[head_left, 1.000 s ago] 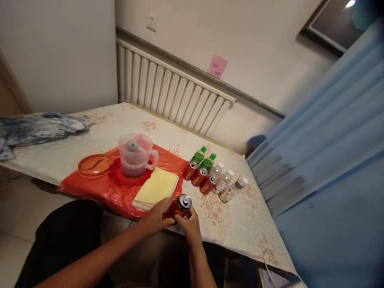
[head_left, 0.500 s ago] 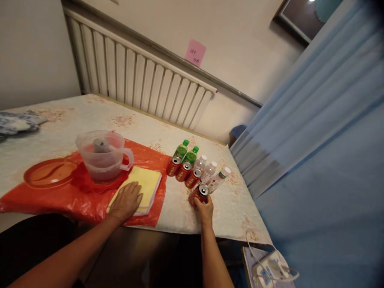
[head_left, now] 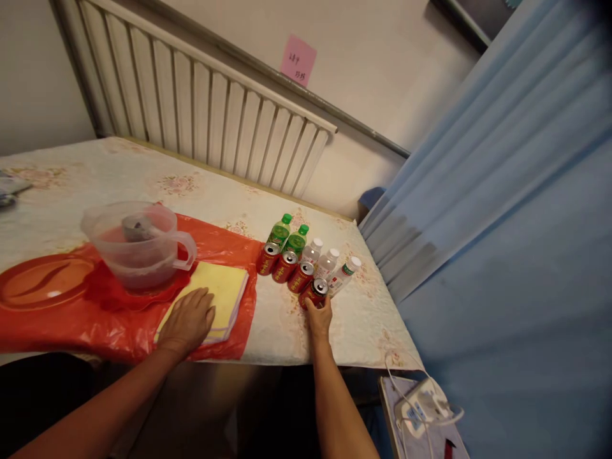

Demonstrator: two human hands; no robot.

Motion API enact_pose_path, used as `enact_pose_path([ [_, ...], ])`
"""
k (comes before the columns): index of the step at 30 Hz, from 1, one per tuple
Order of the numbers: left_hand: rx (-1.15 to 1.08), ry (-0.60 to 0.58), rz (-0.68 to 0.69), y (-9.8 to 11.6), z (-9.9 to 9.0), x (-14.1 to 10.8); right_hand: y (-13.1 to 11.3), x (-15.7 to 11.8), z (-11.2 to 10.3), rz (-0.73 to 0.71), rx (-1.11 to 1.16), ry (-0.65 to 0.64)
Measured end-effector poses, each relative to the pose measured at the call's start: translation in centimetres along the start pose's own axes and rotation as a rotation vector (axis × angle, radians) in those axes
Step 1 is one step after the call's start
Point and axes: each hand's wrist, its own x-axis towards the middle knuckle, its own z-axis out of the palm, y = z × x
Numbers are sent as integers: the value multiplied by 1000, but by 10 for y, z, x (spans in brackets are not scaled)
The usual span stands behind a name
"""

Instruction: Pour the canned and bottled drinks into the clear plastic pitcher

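Note:
My right hand (head_left: 319,313) is wrapped round a red drink can (head_left: 310,296), which stands at the near end of a slanting row of several red cans (head_left: 285,270). Behind them are two green-capped bottles (head_left: 295,243) and three white-capped bottles (head_left: 327,262). My left hand (head_left: 189,320) lies flat, fingers stretched, on a stack of folded cloths (head_left: 224,290) with a yellow one on top. Under the stack spreads a red plastic sheet (head_left: 246,338).
A clear plastic jug (head_left: 138,255) with something grey inside stands on the sheet, left of the cloths. An orange-red lid (head_left: 43,280) lies farther left. A radiator (head_left: 215,108) runs behind the table, a blue curtain (head_left: 478,223) hangs right. A power strip (head_left: 423,408) with cables sits below right.
My right hand has pushed its can up close to the end of the can row. The left hand stays on the cloths. The whole view has shifted slightly.

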Motion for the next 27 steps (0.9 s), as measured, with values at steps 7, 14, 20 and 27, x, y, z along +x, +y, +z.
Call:
enact_pose_path([
  [7,-40,4,-1,-1,1,0,21,-16,1,-106,-117,119],
  [14,-47,20,0,-1,1,0,24,-6,3,-97,-144,148],
  [20,-38,27,-7,-1,2,1,32,-2,6,-79,-122,154],
  [27,-7,35,15,-2,4,0,33,3,8,-104,-125,165],
])
